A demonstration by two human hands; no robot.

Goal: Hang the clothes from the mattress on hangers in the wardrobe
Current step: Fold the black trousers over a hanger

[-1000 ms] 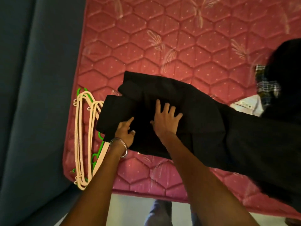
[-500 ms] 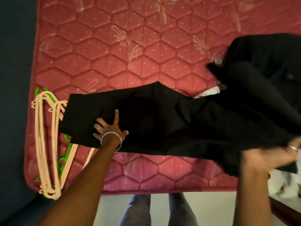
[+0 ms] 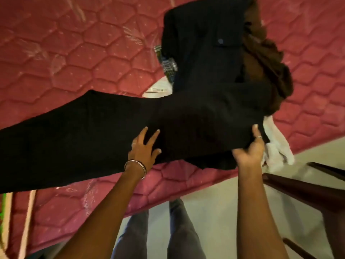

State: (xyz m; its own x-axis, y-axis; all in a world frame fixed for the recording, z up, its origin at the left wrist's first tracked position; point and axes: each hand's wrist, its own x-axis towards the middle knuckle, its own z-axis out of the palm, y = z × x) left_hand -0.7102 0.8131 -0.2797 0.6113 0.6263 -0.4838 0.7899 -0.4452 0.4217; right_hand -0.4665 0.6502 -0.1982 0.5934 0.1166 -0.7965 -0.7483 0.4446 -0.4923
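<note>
Black trousers [image 3: 104, 135] lie stretched across the red quilted mattress [image 3: 61, 58], their right end overlapping a heap of dark, brown and white clothes [image 3: 265, 58]. The left hand [image 3: 143, 148] rests on them with fingers spread, while the right hand [image 3: 250, 152] grips their edge. Pale hangers [image 3: 28, 208] lie at the mattress's left edge.

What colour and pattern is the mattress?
The mattress is pinkish red, quilted in hexagons with small pale dots, shown in the head view.
</note>
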